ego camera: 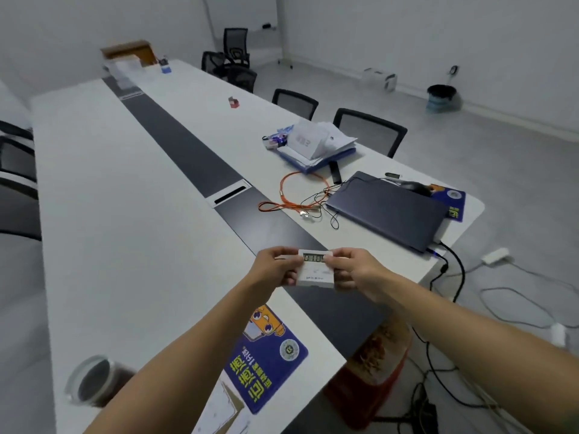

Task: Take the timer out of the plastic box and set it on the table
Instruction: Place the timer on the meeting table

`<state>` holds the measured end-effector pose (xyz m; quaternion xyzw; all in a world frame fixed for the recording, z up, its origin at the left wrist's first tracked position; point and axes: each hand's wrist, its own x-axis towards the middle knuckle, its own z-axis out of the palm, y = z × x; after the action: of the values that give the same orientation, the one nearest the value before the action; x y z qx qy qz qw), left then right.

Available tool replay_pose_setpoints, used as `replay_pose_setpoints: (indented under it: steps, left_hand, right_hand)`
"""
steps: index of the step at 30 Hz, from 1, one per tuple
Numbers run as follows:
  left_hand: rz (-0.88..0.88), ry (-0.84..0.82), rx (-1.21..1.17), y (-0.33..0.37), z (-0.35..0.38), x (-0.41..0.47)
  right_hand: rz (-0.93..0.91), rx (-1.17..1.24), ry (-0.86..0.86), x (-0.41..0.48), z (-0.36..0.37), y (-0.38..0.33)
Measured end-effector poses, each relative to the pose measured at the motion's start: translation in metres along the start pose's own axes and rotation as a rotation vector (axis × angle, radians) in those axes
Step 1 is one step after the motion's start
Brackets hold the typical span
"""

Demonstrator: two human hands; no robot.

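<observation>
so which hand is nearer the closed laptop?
Right. The right hand grips the timer's right edge, on the side facing the laptop; the left hand grips the opposite edge, farther away.

A closed laptop [388, 208] lies beside orange cable [291, 195] (loosely coiled) and papers [316, 139].

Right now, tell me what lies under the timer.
Both hands, left and right, hold the timer in the air. Below shows the table's dark strip; directly beneath is hidden.
</observation>
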<state>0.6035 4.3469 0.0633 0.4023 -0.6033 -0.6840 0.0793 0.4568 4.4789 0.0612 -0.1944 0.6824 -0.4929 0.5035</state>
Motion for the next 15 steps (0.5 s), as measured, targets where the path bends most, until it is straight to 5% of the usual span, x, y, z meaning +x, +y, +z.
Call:
replay_pose_setpoints:
  steps: [9, 15]
  left_hand:
    - [-0.046, -0.044, -0.030, 0.006, -0.056, 0.000]
    - [0.062, -0.159, -0.066, 0.015, -0.074, -0.010]
  right_hand:
    - [-0.252, -0.430, -0.183, 0.004, 0.035, -0.029]
    - [-0.180, -0.234, -0.124, 0.004, 0.036, -0.034]
